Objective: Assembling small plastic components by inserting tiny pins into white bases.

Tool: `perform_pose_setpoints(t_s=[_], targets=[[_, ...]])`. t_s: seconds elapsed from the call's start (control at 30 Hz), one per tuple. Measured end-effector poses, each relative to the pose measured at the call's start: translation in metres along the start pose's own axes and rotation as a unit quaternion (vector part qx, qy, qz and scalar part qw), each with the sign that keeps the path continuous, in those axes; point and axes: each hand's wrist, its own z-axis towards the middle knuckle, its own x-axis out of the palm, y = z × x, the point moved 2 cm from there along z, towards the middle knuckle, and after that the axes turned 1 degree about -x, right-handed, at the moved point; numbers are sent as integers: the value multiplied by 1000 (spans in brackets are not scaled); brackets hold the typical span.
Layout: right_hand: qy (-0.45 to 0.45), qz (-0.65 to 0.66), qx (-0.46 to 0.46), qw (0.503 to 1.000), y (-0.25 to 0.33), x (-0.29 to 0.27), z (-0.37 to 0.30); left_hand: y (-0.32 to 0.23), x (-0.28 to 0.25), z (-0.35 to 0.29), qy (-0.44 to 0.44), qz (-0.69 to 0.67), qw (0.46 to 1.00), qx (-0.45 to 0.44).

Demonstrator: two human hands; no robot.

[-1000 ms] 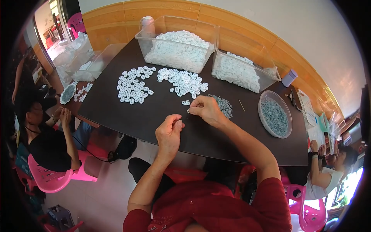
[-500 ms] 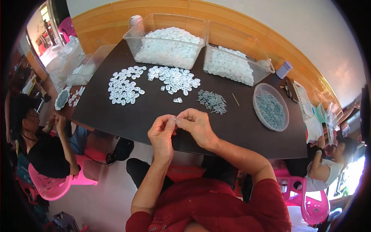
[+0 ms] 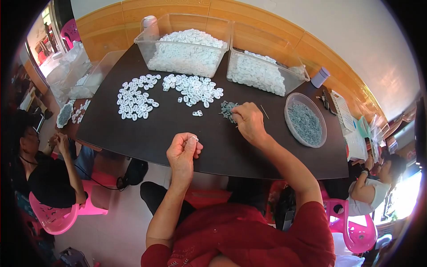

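Over the near edge of the dark table, my left hand (image 3: pixel 180 151) is closed, pinching a small white plastic piece (image 3: pixel 195 138) between thumb and fingers. My right hand (image 3: pixel 251 124) reaches out to a heap of small grey pins (image 3: pixel 226 109) and covers its right part. Its fingertips are pressed together at the heap; whether a pin is between them is hidden. Beyond my left hand lies a loose white piece (image 3: pixel 197 113). Farther back is a heap of white oval pieces with holes (image 3: pixel 193 90), and left of it a second spread of similar ovals (image 3: pixel 133 101).
Two clear bins, the left (image 3: pixel 182 55) and right (image 3: pixel 258 73), hold white pieces along the wall. A round tub (image 3: pixel 306 120) of grey pins stands right, beside a thin stick (image 3: pixel 264 111). A purple bottle (image 3: pixel 320 77) stands behind. People sit on both sides.
My right hand has left my left hand and moved away and right to the grey pins. My left hand stays nearly in place with the white piece. The view has shifted slightly.
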Motion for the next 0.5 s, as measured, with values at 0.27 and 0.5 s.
perform_pose_setpoints(t_s=[0.27,0.5], targets=[[54,-32,-64,996,7,28,16,2,0,-4,-6,-2,1000,12],[27,36,-31,999,3,9,23,5,-4,-5,-3,-15,1000,18]])
